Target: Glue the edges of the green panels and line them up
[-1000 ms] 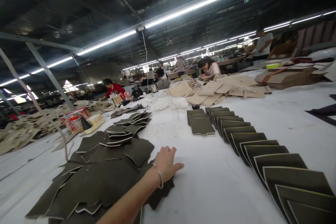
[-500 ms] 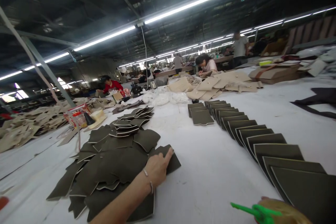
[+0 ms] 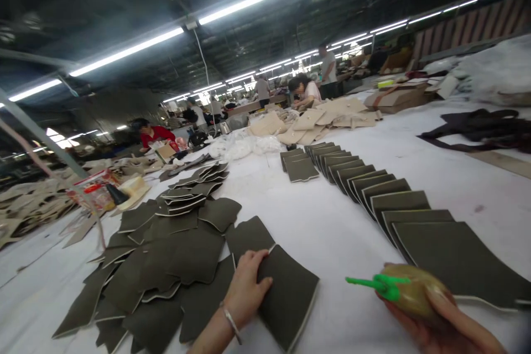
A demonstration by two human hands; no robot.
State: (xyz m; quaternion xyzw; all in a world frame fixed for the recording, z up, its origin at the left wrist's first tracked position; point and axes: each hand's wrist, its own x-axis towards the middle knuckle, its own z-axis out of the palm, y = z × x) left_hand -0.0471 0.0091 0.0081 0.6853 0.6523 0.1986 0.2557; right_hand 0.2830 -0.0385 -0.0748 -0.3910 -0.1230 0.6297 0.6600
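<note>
My right hand (image 3: 440,323) is closed around a rounded, amber-brown squeeze bottle (image 3: 418,290) with a bright green, narrow nozzle (image 3: 384,286); thumb and fingers wrap its body, and the nozzle points left, toward my other hand. My left hand (image 3: 248,285), with a silver-coloured bracelet (image 3: 230,322) at the wrist, rests on a dark olive, flat, leather-like panel (image 3: 292,290) with a pale cut edge. The fingertips lie at the panel's upper left edge and the thumb lies on its face; I cannot tell whether the edge is pinched or merely touched.

The panel sits at the near right side of a loose, overlapping heap of matching olive pieces (image 3: 182,254), partly over a neighbouring piece, on a broad, white-covered table (image 3: 332,232). The bottle is above the table surface, to the right of the panel and apart from it.

On the right, a long, overlapped row of olive panels (image 3: 443,246) runs away from me; its nearest piece lies just beyond the bottle. A small olive stack (image 3: 302,168) stands beside the row's far end. Farther back are crumpled clear plastic (image 3: 249,145) and a spread of beige flat pieces (image 3: 309,120). A co-worker in red (image 3: 155,135) is at the far left.
</note>
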